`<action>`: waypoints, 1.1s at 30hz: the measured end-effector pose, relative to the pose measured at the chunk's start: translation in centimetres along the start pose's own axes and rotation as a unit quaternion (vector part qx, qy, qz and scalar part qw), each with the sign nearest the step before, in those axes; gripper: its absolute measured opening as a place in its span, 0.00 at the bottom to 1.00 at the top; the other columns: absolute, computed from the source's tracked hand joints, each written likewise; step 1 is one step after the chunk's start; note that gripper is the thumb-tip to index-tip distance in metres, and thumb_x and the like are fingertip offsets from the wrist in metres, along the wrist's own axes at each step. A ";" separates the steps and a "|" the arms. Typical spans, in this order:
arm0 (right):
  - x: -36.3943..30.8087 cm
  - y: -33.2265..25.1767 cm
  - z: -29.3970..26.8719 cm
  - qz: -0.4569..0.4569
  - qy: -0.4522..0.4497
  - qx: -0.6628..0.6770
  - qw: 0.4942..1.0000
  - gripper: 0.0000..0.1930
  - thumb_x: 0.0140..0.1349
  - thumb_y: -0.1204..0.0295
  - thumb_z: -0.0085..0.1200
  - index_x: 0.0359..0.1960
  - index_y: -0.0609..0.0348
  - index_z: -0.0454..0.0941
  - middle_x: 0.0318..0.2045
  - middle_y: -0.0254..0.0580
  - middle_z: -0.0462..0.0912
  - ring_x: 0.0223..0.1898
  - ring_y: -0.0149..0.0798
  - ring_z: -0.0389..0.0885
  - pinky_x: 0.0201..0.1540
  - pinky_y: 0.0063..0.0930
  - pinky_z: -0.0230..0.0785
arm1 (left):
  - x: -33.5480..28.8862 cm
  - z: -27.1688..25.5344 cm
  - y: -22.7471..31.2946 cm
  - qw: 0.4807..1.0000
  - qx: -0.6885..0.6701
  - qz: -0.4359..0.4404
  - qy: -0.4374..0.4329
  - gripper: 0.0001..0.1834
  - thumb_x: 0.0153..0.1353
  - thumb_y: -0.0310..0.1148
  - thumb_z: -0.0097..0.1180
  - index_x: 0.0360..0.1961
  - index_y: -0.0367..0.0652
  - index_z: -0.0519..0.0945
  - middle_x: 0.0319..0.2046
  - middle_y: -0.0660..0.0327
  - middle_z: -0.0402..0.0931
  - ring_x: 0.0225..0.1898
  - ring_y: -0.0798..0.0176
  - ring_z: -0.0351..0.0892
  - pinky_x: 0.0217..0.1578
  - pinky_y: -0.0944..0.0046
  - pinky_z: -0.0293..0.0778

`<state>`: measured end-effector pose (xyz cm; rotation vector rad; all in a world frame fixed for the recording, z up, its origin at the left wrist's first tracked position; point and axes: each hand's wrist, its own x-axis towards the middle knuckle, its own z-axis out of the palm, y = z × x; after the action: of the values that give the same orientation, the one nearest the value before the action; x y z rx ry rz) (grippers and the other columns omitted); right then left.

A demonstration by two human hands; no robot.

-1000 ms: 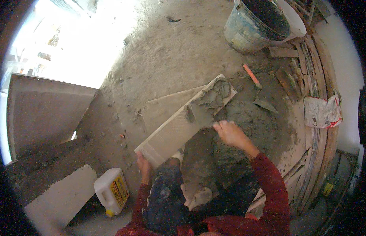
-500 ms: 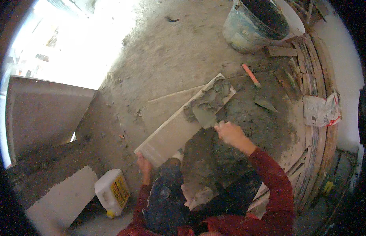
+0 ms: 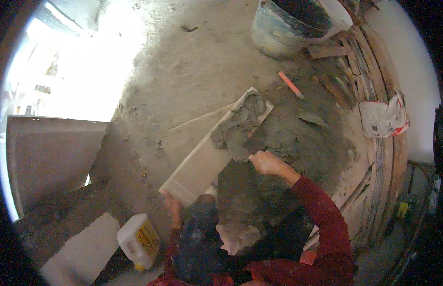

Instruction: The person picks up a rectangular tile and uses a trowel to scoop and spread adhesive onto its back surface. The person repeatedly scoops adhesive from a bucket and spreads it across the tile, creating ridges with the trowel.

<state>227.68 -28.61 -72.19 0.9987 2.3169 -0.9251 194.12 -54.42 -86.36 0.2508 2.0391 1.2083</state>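
A long pale tile (image 3: 200, 159) lies slanted in front of me, its far right end covered with wet grey mortar (image 3: 245, 112). My left hand (image 3: 173, 207) grips the tile's near left corner, fingers closed at the edge. My right hand (image 3: 269, 163) is closed round the handle of a trowel, mostly hidden by the fingers. The trowel's blade (image 3: 238, 148) is smeared grey and rests against the near edge of the mortar. Under and right of the tile spreads dark, mortar-stained ground (image 3: 307, 148).
A dirty bucket (image 3: 283, 31) stands at the far right. An orange-handled tool (image 3: 290, 85) lies beyond the tile. A crumpled bag (image 3: 381, 118) sits by timber on the right. To the left are a white jug (image 3: 138, 241) and a propped panel (image 3: 55, 162).
The whole view has shifted, so most things sit further left. My right hand and the trowel have moved slightly nearer along the tile; the left hand keeps its hold.
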 end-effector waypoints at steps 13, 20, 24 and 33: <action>-0.9 4.2 -2.9 0.098 0.035 0.048 0.993 0.17 0.67 0.63 0.38 0.36 0.67 0.74 0.29 0.62 0.79 0.33 0.65 0.79 0.36 0.56 0.72 | 1.1 -0.6 1.0 0.964 0.232 -0.133 -0.003 0.39 0.70 0.59 0.31 0.48 0.28 0.75 0.40 0.52 0.79 0.40 0.56 0.77 0.40 0.55 0.72; -3.4 5.2 -5.6 0.139 0.130 -0.202 0.961 0.14 0.66 0.61 0.45 0.37 0.59 0.74 0.22 0.47 0.81 0.24 0.48 0.83 0.22 0.41 0.75 | 0.5 0.2 1.1 0.993 0.061 -0.096 -0.016 0.36 0.70 0.57 0.31 0.48 0.30 0.75 0.42 0.52 0.78 0.41 0.57 0.76 0.41 0.55 0.71; -2.3 10.8 -7.8 0.156 0.123 -0.231 0.952 0.15 0.65 0.59 0.46 0.38 0.60 0.74 0.23 0.47 0.82 0.25 0.50 0.83 0.25 0.43 0.75 | 0.1 0.3 1.8 0.996 0.003 -0.078 -0.035 0.35 0.71 0.56 0.31 0.50 0.30 0.74 0.43 0.52 0.77 0.43 0.57 0.76 0.43 0.55 0.71; -3.1 9.9 -10.2 0.183 0.104 -0.188 0.959 0.12 0.62 0.65 0.46 0.32 0.60 0.78 0.26 0.50 0.83 0.29 0.52 0.83 0.29 0.48 0.75 | -0.4 -0.1 2.6 0.991 -0.104 -0.073 -0.048 0.31 0.73 0.51 0.30 0.55 0.32 0.70 0.51 0.52 0.73 0.49 0.58 0.73 0.51 0.57 0.69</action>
<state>235.81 -17.58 -67.37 1.3379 2.2399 -0.2306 193.84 -53.28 -84.03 0.0558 1.8001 1.2799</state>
